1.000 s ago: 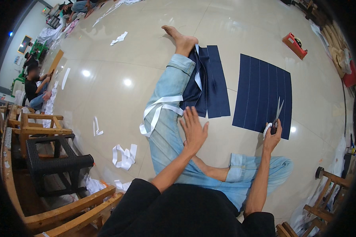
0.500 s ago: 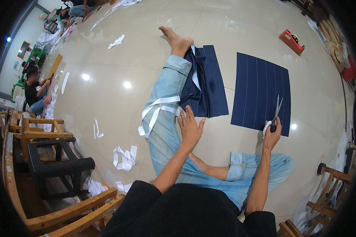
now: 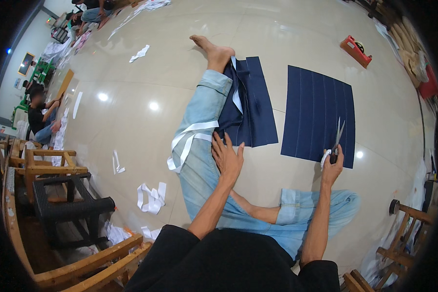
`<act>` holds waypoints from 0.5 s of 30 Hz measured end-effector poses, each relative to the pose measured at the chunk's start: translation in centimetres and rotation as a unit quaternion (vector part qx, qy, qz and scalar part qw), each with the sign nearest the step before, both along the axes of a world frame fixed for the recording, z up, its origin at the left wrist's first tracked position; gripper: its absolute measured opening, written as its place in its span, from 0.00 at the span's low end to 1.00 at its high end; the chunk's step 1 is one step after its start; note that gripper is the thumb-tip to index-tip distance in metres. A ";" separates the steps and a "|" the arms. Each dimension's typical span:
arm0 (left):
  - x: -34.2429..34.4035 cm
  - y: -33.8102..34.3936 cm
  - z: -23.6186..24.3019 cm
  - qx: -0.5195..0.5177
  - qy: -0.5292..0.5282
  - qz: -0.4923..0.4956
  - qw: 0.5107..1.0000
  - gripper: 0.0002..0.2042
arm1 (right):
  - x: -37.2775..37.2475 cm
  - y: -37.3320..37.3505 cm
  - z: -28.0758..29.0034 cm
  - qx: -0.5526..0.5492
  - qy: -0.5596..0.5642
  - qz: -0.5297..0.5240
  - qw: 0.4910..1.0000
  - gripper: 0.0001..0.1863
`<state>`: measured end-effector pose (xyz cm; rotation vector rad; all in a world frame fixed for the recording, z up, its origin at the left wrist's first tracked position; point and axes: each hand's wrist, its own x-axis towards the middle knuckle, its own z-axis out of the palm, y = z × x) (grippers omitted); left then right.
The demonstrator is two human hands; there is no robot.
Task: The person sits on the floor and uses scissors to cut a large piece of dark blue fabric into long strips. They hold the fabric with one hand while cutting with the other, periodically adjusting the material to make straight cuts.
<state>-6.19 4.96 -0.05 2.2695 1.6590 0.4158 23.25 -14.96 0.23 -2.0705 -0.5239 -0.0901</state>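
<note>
My right hand (image 3: 333,167) is closed on a pair of scissors (image 3: 339,131), whose blades point away from me and stand slightly apart above a flat dark blue cloth piece (image 3: 314,114). That piece carries thin pale parallel lines. My left hand (image 3: 228,158) has its fingers spread, beside my outstretched leg at the near edge of a folded dark blue cloth stack (image 3: 261,112). A light blue strip shows among the folds of that stack. White ribbon (image 3: 186,146) lies across my jeans leg, just left of the left hand.
A red tape dispenser (image 3: 356,51) lies at the far right. White ribbon scraps (image 3: 151,198) are on the tiled floor at left, near a black stool (image 3: 73,202) and wooden frames (image 3: 90,263). Another person (image 3: 41,117) sits at the far left. A wooden stand (image 3: 409,228) is at right.
My left hand has shifted slightly left, closer to my leg. The right hand still holds the scissors over the cloth. The whole view has shifted a little.
</note>
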 end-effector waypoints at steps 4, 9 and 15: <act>0.2 0.1 0.0 0.016 -0.020 -0.023 0.999 0.35 | 0.0 0.0 0.2 -0.005 0.013 -0.002 1.000 0.30; 0.2 0.2 -0.3 -0.004 0.020 -0.004 1.000 0.42 | 0.0 0.1 0.3 -0.004 0.008 -0.003 1.000 0.29; 0.5 0.0 0.3 0.020 -0.051 -0.048 0.997 0.39 | -0.1 0.1 0.6 -0.015 0.000 -0.016 1.000 0.29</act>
